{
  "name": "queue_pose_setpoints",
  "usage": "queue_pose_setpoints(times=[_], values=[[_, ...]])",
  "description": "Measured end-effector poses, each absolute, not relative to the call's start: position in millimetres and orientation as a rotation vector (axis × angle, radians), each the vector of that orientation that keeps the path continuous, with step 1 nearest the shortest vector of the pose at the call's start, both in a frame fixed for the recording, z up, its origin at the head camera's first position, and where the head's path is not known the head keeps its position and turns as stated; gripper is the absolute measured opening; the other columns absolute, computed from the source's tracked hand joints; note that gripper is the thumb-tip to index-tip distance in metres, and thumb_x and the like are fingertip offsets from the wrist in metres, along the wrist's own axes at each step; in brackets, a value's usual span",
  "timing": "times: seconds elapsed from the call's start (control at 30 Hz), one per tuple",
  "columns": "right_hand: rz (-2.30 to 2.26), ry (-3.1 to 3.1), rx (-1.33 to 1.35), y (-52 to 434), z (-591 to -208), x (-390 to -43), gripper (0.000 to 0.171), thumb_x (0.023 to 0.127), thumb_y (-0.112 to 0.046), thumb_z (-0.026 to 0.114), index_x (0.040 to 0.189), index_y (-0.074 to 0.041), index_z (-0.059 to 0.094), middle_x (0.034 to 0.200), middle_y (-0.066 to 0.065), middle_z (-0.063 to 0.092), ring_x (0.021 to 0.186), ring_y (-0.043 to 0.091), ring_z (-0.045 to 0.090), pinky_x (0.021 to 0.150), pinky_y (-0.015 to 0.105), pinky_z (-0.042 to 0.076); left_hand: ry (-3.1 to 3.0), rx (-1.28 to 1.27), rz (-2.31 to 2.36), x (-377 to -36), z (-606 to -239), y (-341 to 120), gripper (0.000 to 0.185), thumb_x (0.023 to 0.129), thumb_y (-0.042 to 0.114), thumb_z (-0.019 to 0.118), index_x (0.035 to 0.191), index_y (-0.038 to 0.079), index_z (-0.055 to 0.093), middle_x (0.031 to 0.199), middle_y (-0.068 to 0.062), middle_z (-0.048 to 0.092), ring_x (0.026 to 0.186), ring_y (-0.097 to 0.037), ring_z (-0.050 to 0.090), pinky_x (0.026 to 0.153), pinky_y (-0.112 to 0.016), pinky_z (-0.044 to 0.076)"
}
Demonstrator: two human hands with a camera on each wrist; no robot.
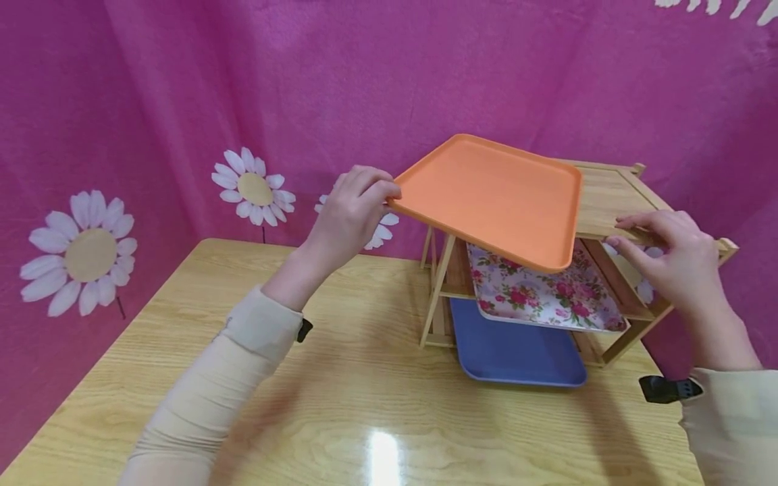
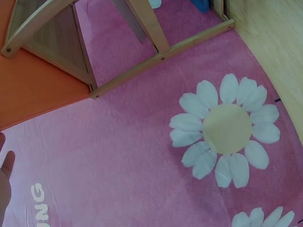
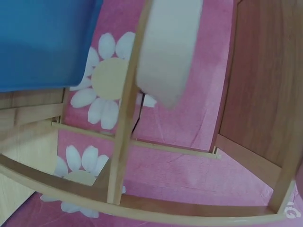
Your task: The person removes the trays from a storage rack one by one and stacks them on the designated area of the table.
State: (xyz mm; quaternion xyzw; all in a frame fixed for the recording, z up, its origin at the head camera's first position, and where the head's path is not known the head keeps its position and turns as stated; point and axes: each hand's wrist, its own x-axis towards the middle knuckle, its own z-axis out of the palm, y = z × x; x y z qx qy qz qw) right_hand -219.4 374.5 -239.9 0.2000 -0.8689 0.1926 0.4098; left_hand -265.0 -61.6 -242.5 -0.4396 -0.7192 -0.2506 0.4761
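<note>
An orange tray (image 1: 492, 199) is tilted over the left part of a three-level wooden rack (image 1: 614, 196). My left hand (image 1: 355, 212) pinches its left corner, thumb hidden beneath. In the left wrist view, the tray (image 2: 38, 90) fills the left side and only some fingers (image 2: 7, 165) show. My right hand (image 1: 677, 253) holds the front edge of the rack's top shelf near the right end, fingers above and thumb in front. A floral tray (image 1: 547, 290) lies on the middle level. Below it, a blue tray (image 1: 516, 347) juts out at the front.
The rack stands on a wood-grain table (image 1: 340, 378), near its right side. Behind hangs a pink cloth (image 1: 340, 81) with white daisies. In the right wrist view, the rack's side frame (image 3: 189, 215) crosses the bottom.
</note>
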Motion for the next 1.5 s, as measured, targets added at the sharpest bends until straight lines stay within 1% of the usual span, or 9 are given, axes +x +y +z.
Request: queue_pose_setpoints(times=[0.23, 0.43, 0.57, 0.67, 0.8, 0.93, 1.2, 1.37, 1.5], values=[[0.441, -2.179, 0.442, 374, -246, -216, 0.030, 0.077, -0.023, 0.077, 0.099, -0.003, 0.069, 0.094, -0.046, 0.040, 0.088, -0.014, 0.032, 0.066, 0.017, 0.025, -1.896, -0.852, -0.711, -243, -251, -52, 0.041, 0.083, 0.008, 0.071, 0.119, 0.004, 0.053, 0.117, -0.014, 0.052, 0.106, -0.028, 0.050, 0.087, -0.041, 0.041], [0.442, -2.135, 0.445, 378, -249, -218, 0.033, 0.077, -0.027, 0.076, 0.098, -0.003, 0.070, 0.093, -0.015, 0.062, 0.089, -0.014, 0.034, 0.069, 0.014, 0.026, -2.336, -0.446, -0.919, -199, -247, -34, 0.084, 0.086, 0.040, 0.066, 0.148, 0.014, 0.017, 0.142, -0.014, 0.038, 0.130, -0.030, 0.038, 0.103, -0.050, 0.037], [0.445, -2.108, 0.433, 379, -251, -220, 0.036, 0.077, -0.033, 0.075, 0.097, -0.003, 0.070, 0.092, 0.010, 0.067, 0.091, -0.013, 0.036, 0.072, 0.011, 0.026, -2.480, -0.526, -1.002, -173, -245, -17, 0.094, 0.086, 0.051, 0.062, 0.152, 0.024, 0.000, 0.147, -0.011, 0.035, 0.132, -0.028, 0.038, 0.106, -0.051, 0.034], [0.451, -2.108, 0.415, 379, -252, -220, 0.038, 0.077, -0.035, 0.075, 0.098, -0.004, 0.070, 0.090, 0.001, 0.066, 0.091, -0.014, 0.036, 0.073, 0.011, 0.026, -2.534, -0.664, -1.052, -158, -247, -1, 0.093, 0.086, 0.052, 0.062, 0.150, 0.034, -0.003, 0.134, -0.009, 0.047, 0.118, -0.024, 0.049, 0.100, -0.048, 0.040], [0.449, -2.113, 0.399, 380, -253, -218, 0.038, 0.077, -0.035, 0.074, 0.098, -0.004, 0.070, 0.088, -0.005, 0.062, 0.089, -0.015, 0.035, 0.072, 0.015, 0.026, -2.552, -0.801, -1.150, -149, -249, 18, 0.088, 0.086, 0.050, 0.062, 0.148, 0.044, -0.001, 0.129, -0.007, 0.049, 0.112, -0.020, 0.049, 0.093, -0.046, 0.044], [0.418, -2.107, 0.402, 381, -253, -218, 0.039, 0.079, -0.037, 0.072, 0.098, -0.003, 0.070, 0.089, 0.016, 0.065, 0.085, 0.003, 0.044, 0.073, 0.021, 0.026, -2.521, -0.828, -1.267, -149, -247, 33, 0.076, 0.088, 0.052, 0.058, 0.147, 0.046, 0.010, 0.138, -0.004, 0.045, 0.120, -0.018, 0.045, 0.097, -0.047, 0.040], [0.449, -2.084, 0.403, 377, -253, -222, 0.040, 0.079, -0.040, 0.072, 0.099, -0.005, 0.071, 0.094, 0.017, 0.067, 0.086, 0.025, 0.049, 0.074, 0.024, 0.027, -2.404, -0.777, -1.306, -152, -246, 43, 0.052, 0.090, 0.051, 0.054, 0.132, 0.024, 0.040, 0.113, 0.003, 0.047, 0.102, -0.010, 0.042, 0.090, -0.037, 0.033], [0.452, -2.095, 0.408, 374, -253, -224, 0.040, 0.080, -0.039, 0.070, 0.100, -0.005, 0.070, 0.095, 0.017, 0.067, 0.087, 0.032, 0.050, 0.075, 0.029, 0.028, -2.320, -0.726, -1.386, -155, -247, 33, 0.043, 0.092, 0.047, 0.054, 0.123, 0.019, 0.043, 0.110, 0.002, 0.047, 0.103, -0.011, 0.040, 0.091, -0.037, 0.034], [0.470, -2.093, 0.399, 371, -254, -225, 0.038, 0.079, -0.037, 0.070, 0.099, -0.005, 0.070, 0.095, 0.017, 0.067, 0.089, 0.033, 0.051, 0.075, 0.033, 0.029, -2.240, -0.663, -1.527, -158, -247, 20, 0.044, 0.091, 0.050, 0.053, 0.116, 0.016, 0.043, 0.106, -0.001, 0.047, 0.096, -0.012, 0.042, 0.079, -0.033, 0.041]])
